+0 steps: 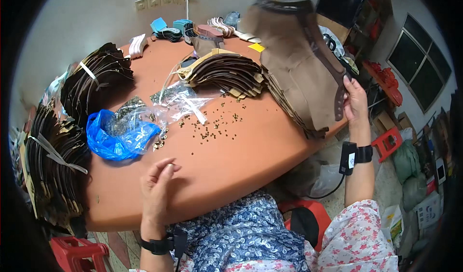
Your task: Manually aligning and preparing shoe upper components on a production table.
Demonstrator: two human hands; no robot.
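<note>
Held up at the right of the table is a brown shoe upper (294, 55) with a dark edge and a row of holes or eyelets down one side. My right hand (356, 98) grips this edge between thumb and fingers. Over the near part of the table, my left hand (159, 178) has thumb and fingertips pressed together; what they pinch, if anything, is too small to make out. Small brass-coloured eyelets (212, 130) lie scattered beyond it. A blue plastic bag (103, 144) and a clear bag (181, 101) with small metal parts sit nearby.
Tied stacks of dark upper pieces (53, 161) line the table's left side. Another stack (224, 72) stands mid-table, with more pieces (284, 101) leaning beside it. Shoe parts (169, 31) lie along the orange table's (241, 151) back. Red stools (77, 255) stand below.
</note>
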